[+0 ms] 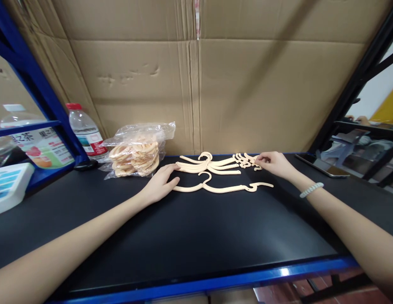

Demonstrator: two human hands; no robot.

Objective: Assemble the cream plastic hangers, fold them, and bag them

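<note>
Cream plastic hanger parts lie on the black tabletop. One hanger piece (223, 189) with a curved hook lies nearest me, a small curved part at its right end. Behind it is a loose stack of similar hanger pieces (196, 168). My left hand (161, 184) rests at the left ends of these pieces, fingers stretched out and thumb apart, covering the near one's tip. At the stack's right side is a cluster of small hooked pieces (243, 160). My right hand (274, 163) pinches at the cluster's right edge, apparently on one small hooked piece; the fingertips partly hide it.
A clear plastic bag (136, 152) full of cream parts stands at the back left, beside a red-capped bottle (87, 131). A white tray (12, 185) sits far left. A phone (323, 165) lies back right. Cardboard (278, 84) walls the back; blue posts (34, 71) stand left.
</note>
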